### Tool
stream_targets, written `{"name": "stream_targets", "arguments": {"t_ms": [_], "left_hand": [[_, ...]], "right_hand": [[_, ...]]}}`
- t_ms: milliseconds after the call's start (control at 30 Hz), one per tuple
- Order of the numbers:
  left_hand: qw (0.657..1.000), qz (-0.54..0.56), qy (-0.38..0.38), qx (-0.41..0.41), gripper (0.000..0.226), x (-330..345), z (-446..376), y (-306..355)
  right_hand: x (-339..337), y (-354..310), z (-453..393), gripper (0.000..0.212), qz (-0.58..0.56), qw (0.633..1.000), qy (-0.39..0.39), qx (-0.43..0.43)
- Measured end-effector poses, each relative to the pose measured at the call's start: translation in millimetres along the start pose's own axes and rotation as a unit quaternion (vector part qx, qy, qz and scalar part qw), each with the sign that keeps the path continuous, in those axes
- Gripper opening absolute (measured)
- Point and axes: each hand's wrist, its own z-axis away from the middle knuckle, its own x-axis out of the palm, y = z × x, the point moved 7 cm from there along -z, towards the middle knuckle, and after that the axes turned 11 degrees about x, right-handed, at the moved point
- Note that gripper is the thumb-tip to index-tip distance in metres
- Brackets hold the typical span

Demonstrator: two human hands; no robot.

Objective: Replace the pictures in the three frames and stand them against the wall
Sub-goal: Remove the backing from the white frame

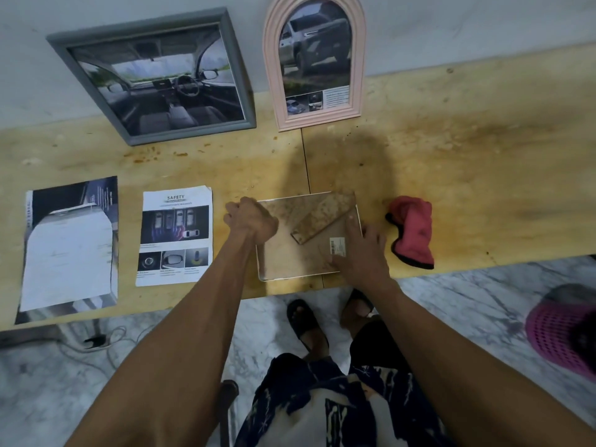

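Observation:
A third frame (290, 253) lies face down near the table's front edge, its brown backing and folded stand (324, 217) showing. My left hand (251, 219) is curled at the frame's upper left corner; what its fingers hold is hidden. My right hand (362, 250) lies flat with spread fingers on the frame's right side, near a barcode sticker (337, 246). A grey square frame (158, 79) with a car-interior picture and a pink arched frame (314, 62) with a truck picture lean against the wall. Two loose pictures lie at left: a safety sheet (175, 235) and a dark car print (69, 250).
A red cloth (412, 232) lies on the yellow table (467, 175) right of the face-down frame. Below the table edge are a marble floor, my sandalled feet (306, 321), a cable (96, 341) at left and a pink basket (564, 337) at right.

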Motion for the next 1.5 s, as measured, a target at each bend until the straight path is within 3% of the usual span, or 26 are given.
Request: {"name": "stream_targets", "arguments": {"t_ms": [200, 367, 567, 700, 967, 1200, 1500], "left_hand": [[0.991, 0.135, -0.007, -0.019, 0.042, -1.6, -7.1, -6.1], [0.976, 0.206, 0.041, -0.049, 0.030, -3.4, 8.7, -15.4], [0.983, 0.173, 0.034, -0.060, 0.047, 15.1, 48.5, -34.8], [0.993, 0.091, 0.035, -0.070, 0.058, 14.9, 53.0, -23.3], [0.995, 0.076, -0.004, -0.060, 0.059, 12.8, 44.4, -23.9], [0.996, 0.076, 0.003, -0.048, 0.050, 10.3, 39.4, -34.6], [0.989, 0.127, 0.038, -0.067, 0.063, 4.2, 36.6, -52.2]], "right_hand": [[-1.0, -3.6, 1.0, 0.092, 0.011, 1.000, -0.008, 0.017], [-2.2, -4.7, 1.5, 0.091, 0.002, 0.999, -0.018, 0.029], [-4.9, -6.6, 3.8, 0.091, -0.002, 0.999, -0.026, 0.031], [-5.2, -6.7, 5.3, 0.097, 0.005, 0.999, -0.031, 0.017], [-11.8, 0.0, -0.4, 0.102, -0.035, 0.998, -0.048, 0.020], [-13.2, 0.9, 2.9, 0.079, -0.035, 0.998, -0.048, -0.007], [-12.5, -1.8, 7.4, 0.068, -0.012, 0.999, -0.040, -0.027]]}}
